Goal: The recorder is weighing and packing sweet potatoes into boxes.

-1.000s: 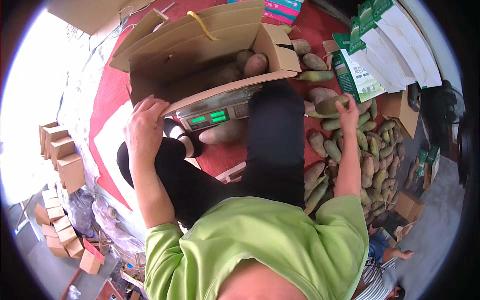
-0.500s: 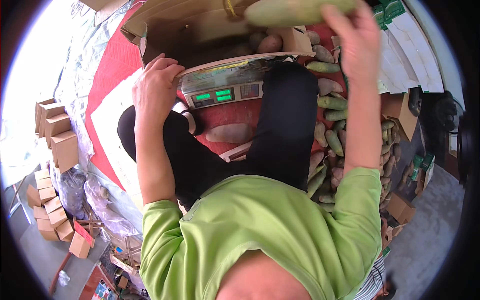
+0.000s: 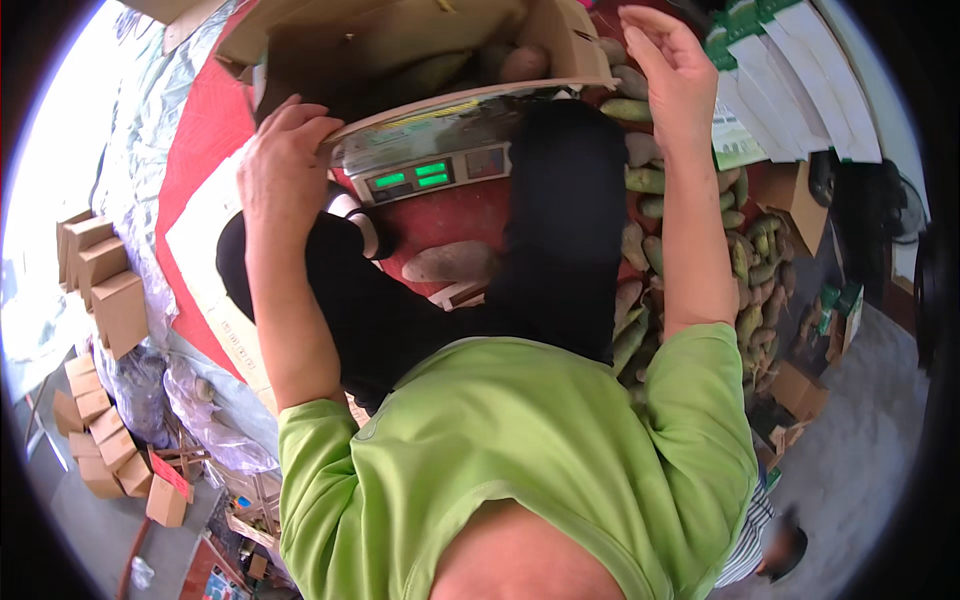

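Note:
An open cardboard box [image 3: 470, 98] sits in front of me on a scale [image 3: 420, 178] with lit green displays. My left hand [image 3: 288, 150] grips the near left part of the box's rim, fingers bent over it. Inside lie a long green radish [image 3: 430, 72], partly in shadow, and a reddish round root [image 3: 524, 64]. My right hand [image 3: 680, 75] is raised to the right of the box, empty, with thumb and fingers apart. Below it, green and pinkish radishes [image 3: 645, 180] lie on the red floor covering. One large pale root [image 3: 452, 262] rests between my legs.
More radishes [image 3: 765, 270] are heaped at the right. White folded cartons with green ends [image 3: 790, 85] stand at the upper right. Small cardboard boxes [image 3: 120, 310] are stacked at the left, near plastic sheeting [image 3: 145, 190]. A person in a striped top [image 3: 750, 545] is at the lower right.
My right hand has let go of the green radish, now lying in the box, and has drawn slightly nearer me. My left hand stays on the rim. The whole view has shifted a little.

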`<state>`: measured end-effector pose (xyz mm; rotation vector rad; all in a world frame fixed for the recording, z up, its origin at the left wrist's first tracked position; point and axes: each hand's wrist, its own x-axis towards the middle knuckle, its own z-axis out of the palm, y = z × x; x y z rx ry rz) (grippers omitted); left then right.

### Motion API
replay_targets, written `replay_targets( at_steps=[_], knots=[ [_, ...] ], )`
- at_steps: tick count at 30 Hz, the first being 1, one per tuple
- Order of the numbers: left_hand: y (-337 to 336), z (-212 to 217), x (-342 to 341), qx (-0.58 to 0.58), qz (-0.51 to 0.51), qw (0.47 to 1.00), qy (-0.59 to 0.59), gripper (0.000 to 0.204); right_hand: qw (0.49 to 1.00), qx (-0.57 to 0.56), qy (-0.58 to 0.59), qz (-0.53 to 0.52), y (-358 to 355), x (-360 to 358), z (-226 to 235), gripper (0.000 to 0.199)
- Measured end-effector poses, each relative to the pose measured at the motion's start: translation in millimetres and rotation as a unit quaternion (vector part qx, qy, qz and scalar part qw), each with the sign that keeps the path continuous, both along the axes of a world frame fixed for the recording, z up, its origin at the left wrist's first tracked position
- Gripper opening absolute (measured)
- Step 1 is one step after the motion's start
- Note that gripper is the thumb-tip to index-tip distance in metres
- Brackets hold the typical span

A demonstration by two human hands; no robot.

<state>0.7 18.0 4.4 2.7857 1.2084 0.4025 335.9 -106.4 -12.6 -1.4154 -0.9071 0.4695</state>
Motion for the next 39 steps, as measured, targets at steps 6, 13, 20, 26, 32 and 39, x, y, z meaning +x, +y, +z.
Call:
replay_targets(
  at_steps=[6, 13, 20, 26, 32, 39],
  knots=[
    [-1, 4, 4, -0.024, 0.008, 1.000, 0.009, 0.019, 0.982, -0.147, -0.062, -0.102, -82, 38, -78, 0.017],
    [3, -2, 5, -0.005, -0.012, 1.000, 0.026, 0.016, 0.941, -0.316, -0.061, -0.102, -180, 23, -222, 0.021],
    [4, -4, 4, -0.014, -0.014, 0.999, 0.027, 0.014, 0.789, -0.592, -0.138, -0.091, -274, 0, -273, 0.022],
    [4, -4, 6, -0.006, -0.008, 0.999, 0.031, 0.013, 0.682, -0.680, -0.225, -0.148, -326, 5, -260, 0.040],
    [5, -3, 8, -0.020, 0.009, 0.999, 0.032, 0.012, 0.652, -0.641, -0.380, -0.139, -311, 32, -260, 0.047],
    [5, -5, 9, -0.006, -0.014, 1.000, 0.009, 0.015, 0.577, -0.736, -0.354, -0.007, -300, 50, -273, 0.037]
  ],
)
